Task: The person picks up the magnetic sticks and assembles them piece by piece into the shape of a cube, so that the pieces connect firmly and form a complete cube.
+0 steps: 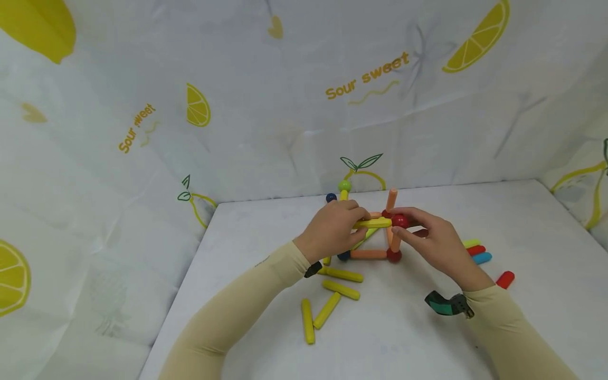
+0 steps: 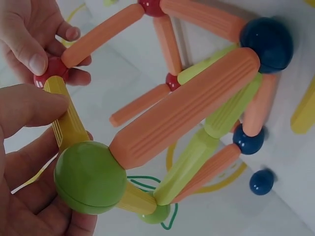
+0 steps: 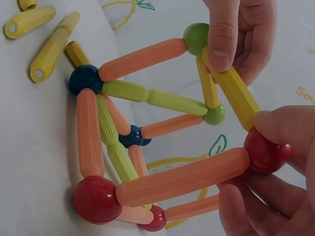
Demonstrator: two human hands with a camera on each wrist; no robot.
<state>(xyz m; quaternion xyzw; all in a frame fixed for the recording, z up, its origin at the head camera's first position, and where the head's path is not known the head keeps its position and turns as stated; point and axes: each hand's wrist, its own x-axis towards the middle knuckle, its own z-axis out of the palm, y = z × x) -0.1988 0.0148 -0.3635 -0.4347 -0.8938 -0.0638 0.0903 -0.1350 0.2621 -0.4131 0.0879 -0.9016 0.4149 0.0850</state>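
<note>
- Yellow rod (image 1: 372,223) forms the top edge of the frame of rods and balls (image 1: 375,237) that we are building on the white table (image 1: 522,237).
- Our left hand (image 1: 332,232) pinches that rod near the frame's green ball (image 3: 196,38), thumb (image 3: 222,34) pressed on it.
- Our right hand (image 1: 439,245) clamps its grip on the red ball (image 1: 400,221) at the rod's other end.
- Loose yellow rods (image 1: 332,301) lie near the frame, on our side of it.

Red ball (image 3: 266,150) between right-hand fingers (image 3: 280,125)
</note>
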